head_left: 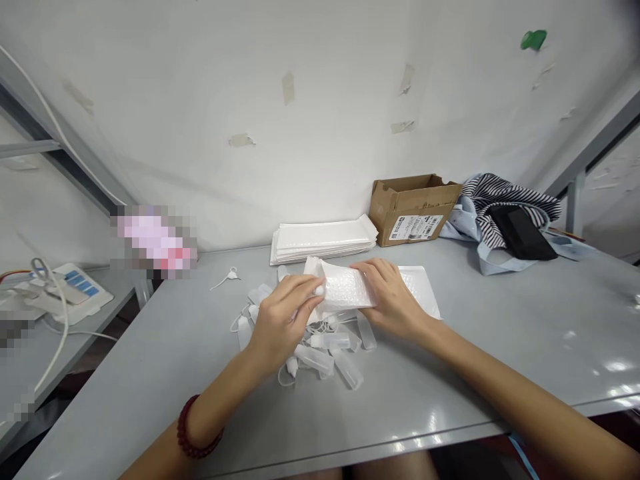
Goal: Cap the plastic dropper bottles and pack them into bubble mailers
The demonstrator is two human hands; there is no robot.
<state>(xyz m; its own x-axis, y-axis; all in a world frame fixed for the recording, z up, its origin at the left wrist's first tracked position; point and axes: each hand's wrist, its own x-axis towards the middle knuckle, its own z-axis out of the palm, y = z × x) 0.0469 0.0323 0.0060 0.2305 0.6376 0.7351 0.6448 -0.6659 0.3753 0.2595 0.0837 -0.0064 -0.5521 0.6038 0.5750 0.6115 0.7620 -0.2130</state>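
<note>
1. A white bubble pouch (pixel 347 288) is being held by both hands just above the grey table (pixel 500 347), near the table's middle and straight in front of the person
2. The pouch's right part is being clasped by the right hand (pixel 393 297), with the fingers being laid over the top face and the thumb being hidden beneath
3. A small white piece (pixel 319 290) is being pinched between thumb and fingertips of the left hand (pixel 280 317), right at the pouch's left end; whether it is already inside the mouth cannot be told
4. A pile of small clear bottles (pixel 325 353) is lying on the table below and between the two hands, several being covered in part by the left hand
5. A second flat pouch (pixel 423 287) is being overlapped by the right hand and the held pouch
6. A stack of white pouches (pixel 323 240) is being stored against the wall, behind the hands
7. A cardboard box (pixel 413 208) is standing just right of that stack, with a striped garment (pixel 505 197) lying beside it
8. A red bead bracelet (pixel 193 433) is being worn on the left wrist
</note>
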